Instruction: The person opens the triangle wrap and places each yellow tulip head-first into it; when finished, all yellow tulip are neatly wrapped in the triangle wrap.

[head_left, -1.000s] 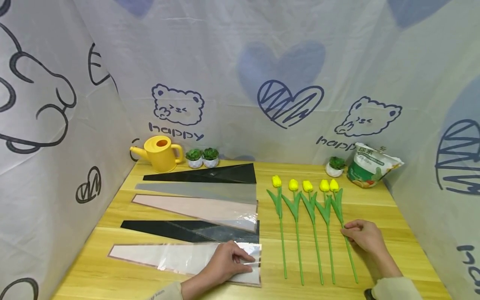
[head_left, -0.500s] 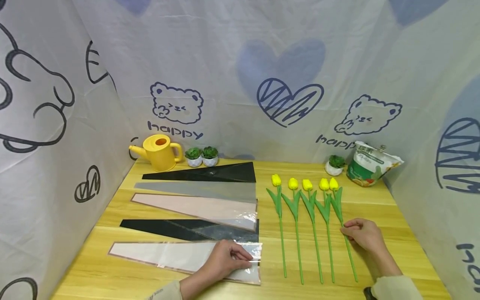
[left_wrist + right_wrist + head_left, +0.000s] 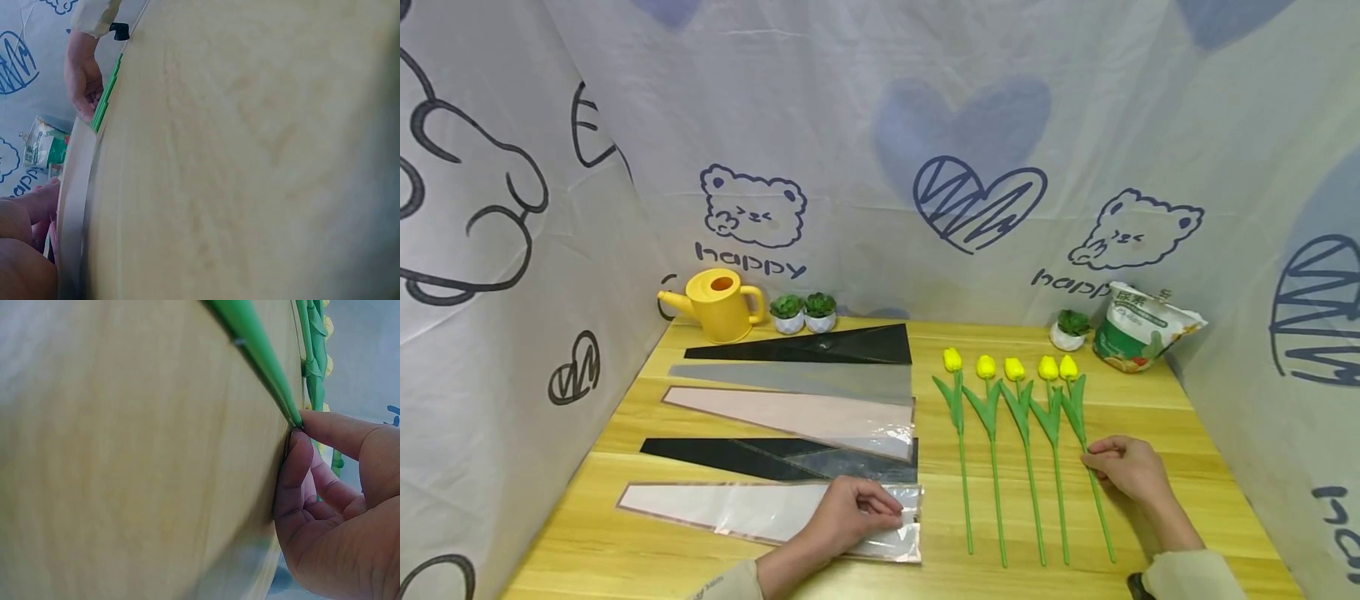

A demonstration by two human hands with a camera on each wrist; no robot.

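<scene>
My left hand (image 3: 846, 518) is over the nearest clear flower sleeve (image 3: 685, 504), a long tapered one with a white panel and pinkish border. Thumb and fingertips pinch at its wide right end; the left wrist view shows that hand (image 3: 28, 215) only partly, beside the sleeve's edge. My right hand (image 3: 1131, 471) pinches the stem of the rightmost yellow tulip (image 3: 1072, 408) between thumb and index finger. The right wrist view shows this hand (image 3: 340, 487) close, with the green stem (image 3: 259, 347) at its fingertips. Several other tulips (image 3: 1018, 408) lie beside it, heads away from me.
Further sleeves lie behind: a black one (image 3: 715, 454), a pink one (image 3: 760, 408), a grey one (image 3: 805, 379) and another black one (image 3: 820, 346). Along the back stand a yellow watering can (image 3: 722, 312), small potted succulents (image 3: 820, 312) and a green-white bag (image 3: 1138, 329).
The near sleeve's wide end has shifted slightly away from me, and my left hand has moved a little with it. My right hand stays at the same stem.
</scene>
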